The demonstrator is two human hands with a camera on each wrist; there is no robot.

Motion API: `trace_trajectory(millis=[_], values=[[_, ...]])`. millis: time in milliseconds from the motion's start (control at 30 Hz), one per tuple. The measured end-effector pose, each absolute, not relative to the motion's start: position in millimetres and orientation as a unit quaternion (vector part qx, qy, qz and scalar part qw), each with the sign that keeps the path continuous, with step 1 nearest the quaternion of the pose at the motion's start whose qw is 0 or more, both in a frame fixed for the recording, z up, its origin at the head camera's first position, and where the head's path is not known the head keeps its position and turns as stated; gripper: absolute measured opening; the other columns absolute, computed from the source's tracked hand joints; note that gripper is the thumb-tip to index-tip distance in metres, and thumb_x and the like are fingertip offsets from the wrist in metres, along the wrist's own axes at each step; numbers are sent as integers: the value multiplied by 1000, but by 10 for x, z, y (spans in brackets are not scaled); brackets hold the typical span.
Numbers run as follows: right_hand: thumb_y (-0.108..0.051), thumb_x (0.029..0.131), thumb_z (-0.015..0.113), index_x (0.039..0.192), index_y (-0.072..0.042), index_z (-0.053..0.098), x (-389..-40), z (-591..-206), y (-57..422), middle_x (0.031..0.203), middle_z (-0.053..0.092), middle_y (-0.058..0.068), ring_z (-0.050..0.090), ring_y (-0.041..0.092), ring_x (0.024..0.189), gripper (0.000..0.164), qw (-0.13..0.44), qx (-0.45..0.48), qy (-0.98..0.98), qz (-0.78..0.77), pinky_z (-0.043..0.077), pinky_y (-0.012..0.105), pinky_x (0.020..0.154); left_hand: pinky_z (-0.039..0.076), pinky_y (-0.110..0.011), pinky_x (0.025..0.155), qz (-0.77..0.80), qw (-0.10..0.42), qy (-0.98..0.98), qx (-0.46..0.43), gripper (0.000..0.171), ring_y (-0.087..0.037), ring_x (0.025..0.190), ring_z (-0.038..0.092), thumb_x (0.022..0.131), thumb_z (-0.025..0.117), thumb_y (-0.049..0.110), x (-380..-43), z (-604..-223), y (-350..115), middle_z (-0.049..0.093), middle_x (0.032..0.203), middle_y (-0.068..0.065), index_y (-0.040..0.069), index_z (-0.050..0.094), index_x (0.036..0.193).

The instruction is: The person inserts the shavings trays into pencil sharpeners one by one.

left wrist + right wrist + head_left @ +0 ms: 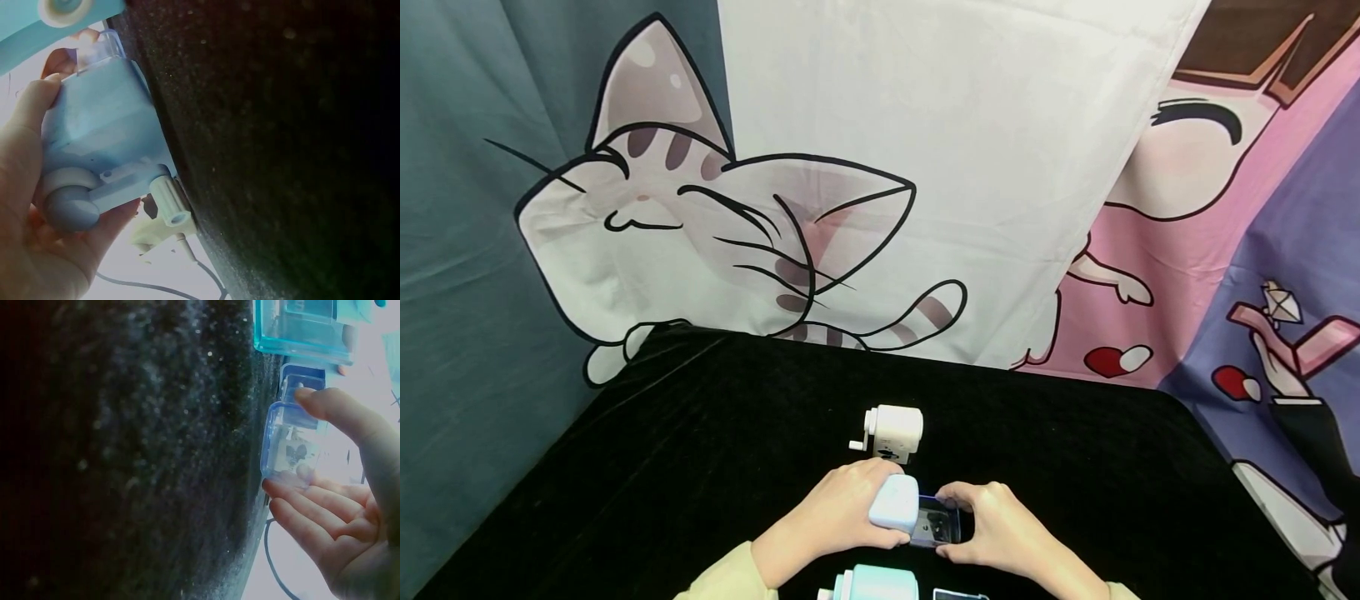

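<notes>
Left hand (842, 510) and right hand (1000, 527) meet over a black-covered bench (1112, 450), seen through my head camera. I see the left gripping a pale-blue crank sharpener (894, 502); a white sharpener (898, 428) stands just beyond. At the blue one's right side, the right pinches a clear drawer (931, 532).

Pale yellow sleeves (730, 577), same colour both sides

Head view: my left hand (844, 510) hides crank (128, 189) of blue sharpener (893, 502). Teal sharpener (880, 583), nearer me than that hand, cut off at bottom edge. White sharpener (898, 427) beyond my hand: print (891, 454) too small to read.
</notes>
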State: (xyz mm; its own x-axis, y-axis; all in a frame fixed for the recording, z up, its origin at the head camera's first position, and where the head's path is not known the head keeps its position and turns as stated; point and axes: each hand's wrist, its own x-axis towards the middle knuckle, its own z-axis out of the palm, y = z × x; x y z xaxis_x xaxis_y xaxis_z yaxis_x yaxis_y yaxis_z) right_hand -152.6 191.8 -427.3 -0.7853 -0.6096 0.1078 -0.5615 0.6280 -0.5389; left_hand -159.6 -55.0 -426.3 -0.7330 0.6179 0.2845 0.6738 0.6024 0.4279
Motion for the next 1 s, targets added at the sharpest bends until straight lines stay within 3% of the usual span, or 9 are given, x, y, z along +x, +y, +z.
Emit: trace_trajectory(millis=[1000], values=[[-40,68,76,103,-10,61,-1577,-4277,1769,92,67,-2,58,2,82,48,32,-345,897,-273,52,25,69,44,-19,63,-259,60,-895,-358,56,-5,78,50,67,72,50,-1592,-4276,-549,59,96,5,16,54,108]])
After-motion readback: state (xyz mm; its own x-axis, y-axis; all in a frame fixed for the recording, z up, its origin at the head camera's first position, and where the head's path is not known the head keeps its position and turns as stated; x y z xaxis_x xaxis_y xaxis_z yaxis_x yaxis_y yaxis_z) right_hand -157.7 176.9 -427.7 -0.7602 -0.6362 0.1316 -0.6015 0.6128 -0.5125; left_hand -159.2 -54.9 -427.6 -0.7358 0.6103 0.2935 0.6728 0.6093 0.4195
